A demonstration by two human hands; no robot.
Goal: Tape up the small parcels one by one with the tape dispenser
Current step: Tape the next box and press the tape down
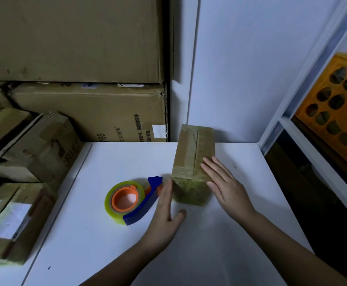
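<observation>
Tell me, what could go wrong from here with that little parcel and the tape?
1. The tape dispenser lies right beside the left hand; a sideways sweep could knock it across the white table.
2. Both hands are flat on the small parcel, the right hand resting on top and neither gripping, so it may slide when pushed.
3. The glossy tape on the parcel's near end looks wrinkled and may not hold well.

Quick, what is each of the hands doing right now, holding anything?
Left hand: open, fingers straight against the small parcel's left side, holding nothing.
Right hand: open, flat on the parcel's top right edge.
</observation>
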